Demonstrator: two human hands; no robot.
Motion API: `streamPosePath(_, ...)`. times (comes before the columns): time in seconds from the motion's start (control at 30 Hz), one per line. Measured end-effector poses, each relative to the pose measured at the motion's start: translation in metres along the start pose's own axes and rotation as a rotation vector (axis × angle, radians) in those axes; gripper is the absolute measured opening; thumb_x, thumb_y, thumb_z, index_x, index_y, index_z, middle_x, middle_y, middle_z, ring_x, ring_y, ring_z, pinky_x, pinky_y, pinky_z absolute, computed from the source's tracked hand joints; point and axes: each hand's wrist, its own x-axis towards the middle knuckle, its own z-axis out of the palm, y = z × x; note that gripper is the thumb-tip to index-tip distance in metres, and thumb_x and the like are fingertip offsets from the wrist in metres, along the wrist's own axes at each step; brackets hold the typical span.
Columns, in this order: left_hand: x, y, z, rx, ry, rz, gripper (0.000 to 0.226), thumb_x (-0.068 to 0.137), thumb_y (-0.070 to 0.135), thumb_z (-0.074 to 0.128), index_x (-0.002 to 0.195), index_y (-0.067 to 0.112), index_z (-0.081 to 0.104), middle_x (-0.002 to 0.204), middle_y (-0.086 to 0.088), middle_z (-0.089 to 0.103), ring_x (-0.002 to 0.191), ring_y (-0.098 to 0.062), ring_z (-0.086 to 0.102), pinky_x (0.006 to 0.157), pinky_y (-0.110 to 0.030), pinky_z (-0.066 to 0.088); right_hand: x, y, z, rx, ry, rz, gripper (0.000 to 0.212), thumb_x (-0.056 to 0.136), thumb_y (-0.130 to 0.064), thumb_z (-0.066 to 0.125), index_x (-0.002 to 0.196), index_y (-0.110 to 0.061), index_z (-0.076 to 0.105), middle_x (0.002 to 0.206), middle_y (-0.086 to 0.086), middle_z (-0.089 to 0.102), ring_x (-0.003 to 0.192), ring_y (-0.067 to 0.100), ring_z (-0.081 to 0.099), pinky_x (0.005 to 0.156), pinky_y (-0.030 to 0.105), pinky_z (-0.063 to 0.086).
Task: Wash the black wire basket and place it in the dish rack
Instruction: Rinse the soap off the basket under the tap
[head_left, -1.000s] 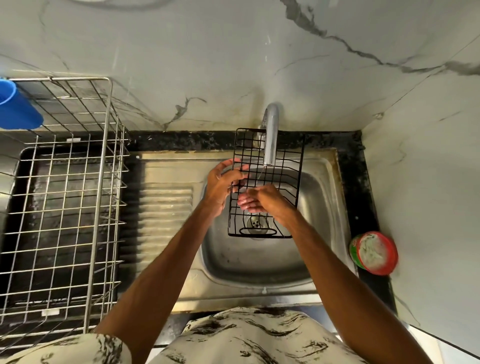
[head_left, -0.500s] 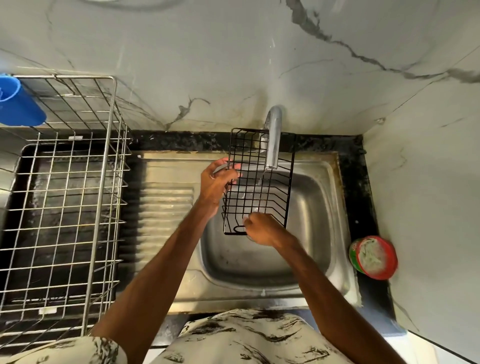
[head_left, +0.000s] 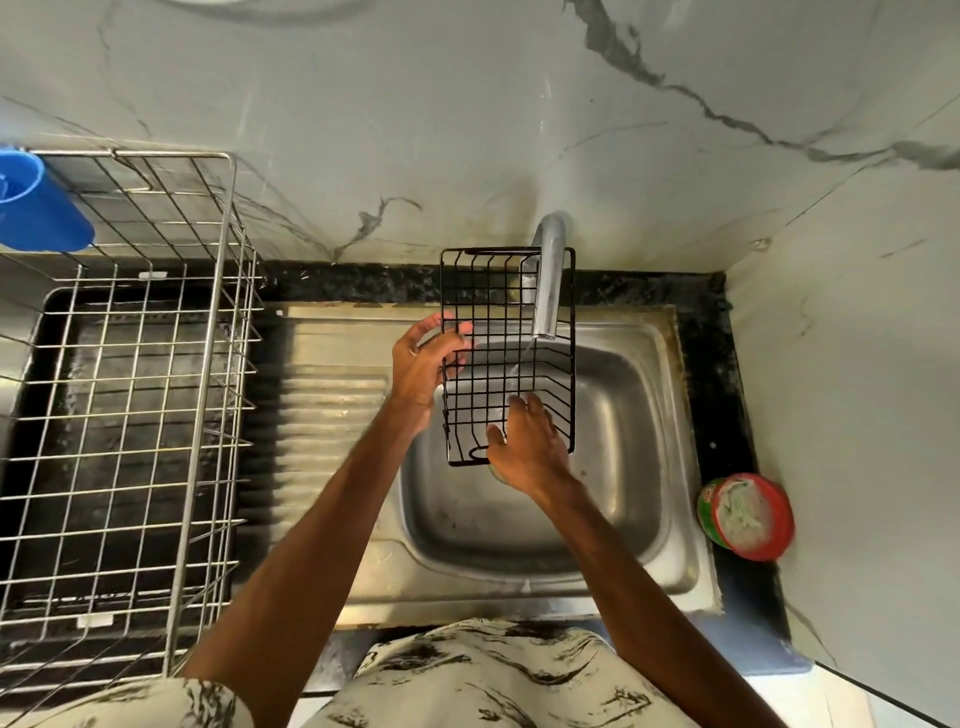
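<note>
Washing underway beneath tap: left hand grips black wire basket, right hand lies flat on its mesh; dish rack, left of tap, awaits it

We face white marble wall, grey veins; second marble wall meets it at right corner. Black speckled desk frames steel sink. Light soft, even.
</note>
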Motion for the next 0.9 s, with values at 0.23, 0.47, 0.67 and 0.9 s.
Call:
streamPosePath(0.23, -0.002, -0.005, 0.000, 0.009, -0.011, -0.024, 0.087, 0.058, 0.032, 0.089, 0.136, 0.008, 0.060, 0.120, -0.018, 0.075, 0.116, -0.045, 0.068, 0.103, -0.057, 0.055, 0.017, 0.007, -0.006, -0.030, -0.099, -0.013, 0.047, 0.103, -0.032, 0.052, 0.139, -0.002, 0.046, 0.143, 0.016, 0.046, 0.133, 0.032, 0.044, 0.102, 0.040, 0.044)
streamPosePath(0.47, -0.002, -0.001, -0.001, -0.034, -0.047, -0.017, 0.067, 0.063, 0.030, 0.081, 0.124, 0.006, 0.066, 0.123, -0.027, 0.071, 0.105, -0.040, 0.069, 0.099, -0.054, 0.052, 0.006, 0.008, -0.001, 0.016, -0.047, -0.025, 0.051, 0.103, -0.021, 0.053, 0.150, -0.007, 0.039, 0.162, 0.017, 0.029, 0.145, 0.033, 0.037, 0.112, 0.039, 0.039)
streamPosePath(0.67, 0.007, 0.000, 0.001, -0.027, -0.022, -0.005, 0.073, 0.065, 0.028, 0.085, 0.131, 0.005, 0.063, 0.123, -0.023, 0.072, 0.116, -0.048, 0.067, 0.101, -0.055, 0.053, 0.015, 0.019, -0.018, 0.460, 0.218, 0.041, 0.035, 0.095, 0.001, 0.054, 0.127, -0.008, 0.066, 0.124, 0.007, 0.069, 0.110, 0.021, 0.067, 0.088, 0.023, 0.053)
streamPosePath(0.9, 0.013, 0.005, 0.011, -0.003, -0.052, -0.012, 0.086, 0.058, 0.035, 0.090, 0.134, 0.007, 0.062, 0.123, -0.020, 0.073, 0.108, -0.036, 0.070, 0.102, -0.051, 0.050, 0.051, 0.003, -0.070, 1.545, -0.033, 0.146, 0.025, 0.099, 0.009, 0.045, 0.121, 0.013, 0.059, 0.117, 0.028, 0.069, 0.110, 0.035, 0.070, 0.095, 0.036, 0.058)
